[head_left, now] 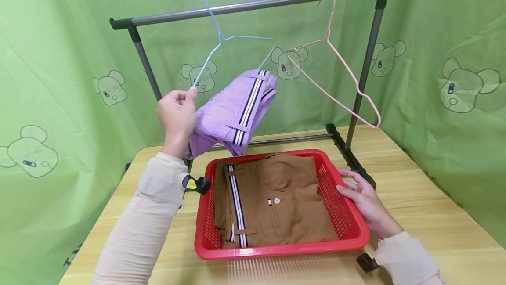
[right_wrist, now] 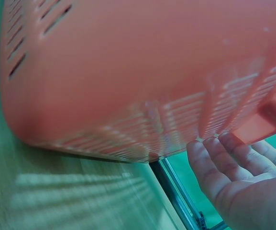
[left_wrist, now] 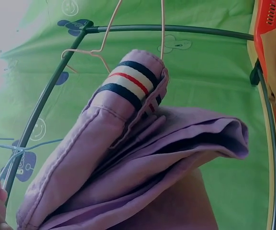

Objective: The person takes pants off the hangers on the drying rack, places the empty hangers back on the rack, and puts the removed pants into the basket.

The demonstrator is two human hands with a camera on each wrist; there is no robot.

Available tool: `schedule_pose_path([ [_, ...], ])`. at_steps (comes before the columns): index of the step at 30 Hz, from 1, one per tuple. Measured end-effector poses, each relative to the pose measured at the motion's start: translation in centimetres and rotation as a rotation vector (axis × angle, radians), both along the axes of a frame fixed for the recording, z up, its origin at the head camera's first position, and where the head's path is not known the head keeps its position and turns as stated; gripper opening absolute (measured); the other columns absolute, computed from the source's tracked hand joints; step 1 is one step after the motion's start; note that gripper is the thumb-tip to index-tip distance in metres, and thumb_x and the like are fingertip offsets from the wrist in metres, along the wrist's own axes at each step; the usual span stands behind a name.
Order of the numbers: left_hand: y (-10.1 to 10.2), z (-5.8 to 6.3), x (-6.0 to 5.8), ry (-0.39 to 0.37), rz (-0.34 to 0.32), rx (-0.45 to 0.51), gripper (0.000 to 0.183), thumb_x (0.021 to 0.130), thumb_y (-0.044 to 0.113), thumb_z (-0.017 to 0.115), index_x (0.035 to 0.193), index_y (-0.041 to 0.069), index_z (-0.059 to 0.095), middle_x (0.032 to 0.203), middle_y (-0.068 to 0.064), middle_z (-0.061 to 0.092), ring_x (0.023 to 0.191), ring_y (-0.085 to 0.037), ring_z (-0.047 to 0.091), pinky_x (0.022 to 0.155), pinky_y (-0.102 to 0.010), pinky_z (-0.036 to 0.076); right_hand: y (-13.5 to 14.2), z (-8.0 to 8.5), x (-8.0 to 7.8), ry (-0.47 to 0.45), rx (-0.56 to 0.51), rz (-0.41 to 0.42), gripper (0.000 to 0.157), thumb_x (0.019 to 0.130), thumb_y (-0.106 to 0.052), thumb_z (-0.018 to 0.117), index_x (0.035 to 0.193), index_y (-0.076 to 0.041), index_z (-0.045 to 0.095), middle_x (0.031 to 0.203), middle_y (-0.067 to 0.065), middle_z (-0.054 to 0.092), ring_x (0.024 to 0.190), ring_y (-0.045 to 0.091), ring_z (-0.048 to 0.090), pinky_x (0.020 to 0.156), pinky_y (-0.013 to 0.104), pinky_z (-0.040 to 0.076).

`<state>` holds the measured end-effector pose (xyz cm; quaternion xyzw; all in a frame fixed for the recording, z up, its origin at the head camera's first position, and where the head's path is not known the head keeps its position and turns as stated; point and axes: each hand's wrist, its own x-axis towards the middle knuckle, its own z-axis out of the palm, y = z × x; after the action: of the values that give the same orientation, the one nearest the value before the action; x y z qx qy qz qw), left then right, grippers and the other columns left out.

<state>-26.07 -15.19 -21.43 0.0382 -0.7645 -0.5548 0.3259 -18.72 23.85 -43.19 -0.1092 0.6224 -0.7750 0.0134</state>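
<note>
My left hand point(head_left: 177, 111) pinches one lower corner of a blue wire hanger point(head_left: 221, 37), tilted, its hook close by the rack's bar. Folded lilac trousers point(head_left: 225, 111), with a navy-and-white striped waistband, hang over the hanger's lower part, in the air behind the basket. In the left wrist view the lilac trousers point(left_wrist: 138, 143) fill the middle, the waistband showing a red line too. My right hand point(head_left: 365, 203) rests at the right rim of a red plastic basket point(head_left: 284, 250). From the right wrist view, its fingers point(right_wrist: 245, 155) are fairly straight, tips against the basket's outer wall.
Folded brown trousers point(head_left: 284, 201) with a striped waistband lie in the basket. Behind stands a grey metal clothes rack point(head_left: 257, 5), a pink hanger point(head_left: 348, 65) hooked on its right part. The wooden table point(head_left: 427, 228) carries rack and basket; green curtains point(head_left: 47, 78) surround it.
</note>
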Motion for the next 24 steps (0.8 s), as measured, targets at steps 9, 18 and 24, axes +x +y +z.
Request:
schedule_pose_path([
  [9,0.2,-0.5,0.5,0.008,-0.028,-0.020,0.024,0.093,0.026,0.067,0.094,0.002,0.071,0.066,0.001,0.056,0.060,-0.012,0.047,0.061,-0.026,0.041,0.1,0.0,-0.1,0.000,0.025,-0.012,0.039,0.099,-0.005,0.053,0.135,-0.013,0.040,0.110,0.000,0.067,0.092,0.019,0.069,0.073,0.039,0.057],
  [18,0.3,-0.7,0.9,-0.005,-0.034,-0.041,0.024,0.093,0.026,0.067,0.094,0.002,0.070,0.067,0.000,0.056,0.061,-0.013,0.047,0.064,-0.027,0.041,-0.1,0.4,0.0,0.005,0.082,-0.050,0.035,0.099,-0.006,0.054,0.131,-0.013,0.044,0.106,-0.002,0.068,0.088,0.018,0.069,0.071,0.038,0.058],
  [24,0.5,-0.9,1.1,-0.005,-0.043,-0.045,0.024,0.093,0.026,0.067,0.094,0.002,0.071,0.068,-0.001,0.056,0.062,-0.014,0.047,0.064,-0.027,0.041,0.3,1.0,0.0,-0.003,0.170,-0.102,0.028,0.099,-0.011,0.056,0.123,-0.021,0.048,0.105,-0.009,0.066,0.088,0.014,0.069,0.070,0.035,0.058],
])
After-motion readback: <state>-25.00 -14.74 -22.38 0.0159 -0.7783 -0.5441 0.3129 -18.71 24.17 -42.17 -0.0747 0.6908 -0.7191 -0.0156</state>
